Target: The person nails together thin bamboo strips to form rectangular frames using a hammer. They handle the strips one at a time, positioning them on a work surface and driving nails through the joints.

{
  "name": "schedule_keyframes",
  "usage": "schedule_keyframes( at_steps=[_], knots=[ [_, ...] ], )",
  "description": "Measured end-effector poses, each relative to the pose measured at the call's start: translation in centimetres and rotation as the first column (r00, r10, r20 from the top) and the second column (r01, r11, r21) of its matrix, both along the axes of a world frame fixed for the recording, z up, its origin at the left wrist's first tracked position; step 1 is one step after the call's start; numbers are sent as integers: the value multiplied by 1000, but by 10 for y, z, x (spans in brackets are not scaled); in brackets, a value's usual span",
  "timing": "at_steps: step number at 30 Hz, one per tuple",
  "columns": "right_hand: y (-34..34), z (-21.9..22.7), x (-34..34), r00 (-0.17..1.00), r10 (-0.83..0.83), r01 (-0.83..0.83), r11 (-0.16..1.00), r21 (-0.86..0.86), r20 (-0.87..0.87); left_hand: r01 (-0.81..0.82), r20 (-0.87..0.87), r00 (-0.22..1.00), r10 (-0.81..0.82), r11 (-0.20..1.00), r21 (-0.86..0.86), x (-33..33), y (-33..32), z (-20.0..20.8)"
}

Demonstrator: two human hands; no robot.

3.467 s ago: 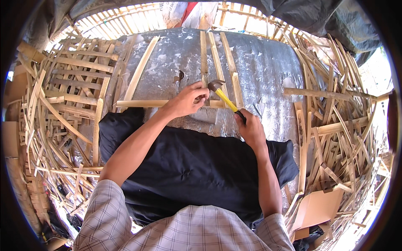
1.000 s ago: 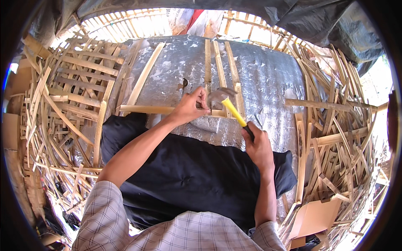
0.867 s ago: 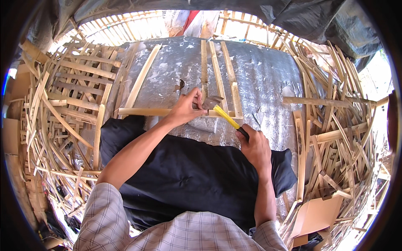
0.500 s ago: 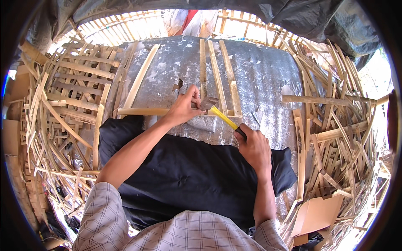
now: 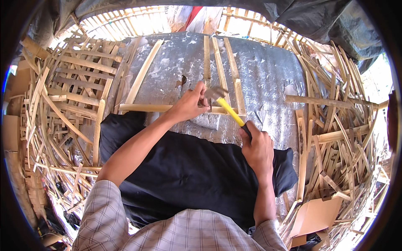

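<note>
My right hand (image 5: pixel 258 149) is wrapped around the dark grip of a claw hammer (image 5: pixel 230 111) with a yellow shaft. Its metal head hangs just right of the fingertips of my left hand (image 5: pixel 189 104). Those fingers are pinched together over a crosswise bamboo strip (image 5: pixel 144 108); whatever is between them is too small to make out. Three lengthwise bamboo strips, among them a middle strip (image 5: pixel 219 67), run away from the crosswise one toward the far side. Another slanting strip (image 5: pixel 144 73) meets it near its left end.
A silvery, worn sheet (image 5: pixel 272 75) lies under the strips. Black cloth (image 5: pixel 188 175) covers my lap. Woven bamboo slats (image 5: pixel 86 79) stand at left, and a heap of split bamboo (image 5: pixel 343 154) at right, beside a cardboard piece (image 5: pixel 316 215).
The hammer head has lifted slightly and shifted right, apart from my left fingers, with my right hand moving a little. My left hand keeps its pinch at the crosswise strip.
</note>
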State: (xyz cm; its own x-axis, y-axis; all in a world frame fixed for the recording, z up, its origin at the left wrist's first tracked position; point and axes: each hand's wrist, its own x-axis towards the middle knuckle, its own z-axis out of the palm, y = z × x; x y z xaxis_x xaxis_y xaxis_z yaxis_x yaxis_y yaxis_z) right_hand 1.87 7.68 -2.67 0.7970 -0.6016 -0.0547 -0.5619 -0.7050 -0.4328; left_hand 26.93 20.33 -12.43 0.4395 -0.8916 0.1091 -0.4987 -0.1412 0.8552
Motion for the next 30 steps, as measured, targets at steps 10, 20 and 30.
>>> schedule_keyframes(
  at_steps=[10,20,30],
  knots=[
    [1,-5,-7,999,41,-41,991,-129,-5,58,-45,997,-56,997,55,6,1,-5],
    [-12,-28,-12,986,119,-110,991,-80,119,72,47,996,-71,997,-22,14,-3,-34],
    [-16,-22,-10,991,100,-94,994,-64,92,-4,-18,1000,3,998,-68,0,-5,-22]
  ],
)
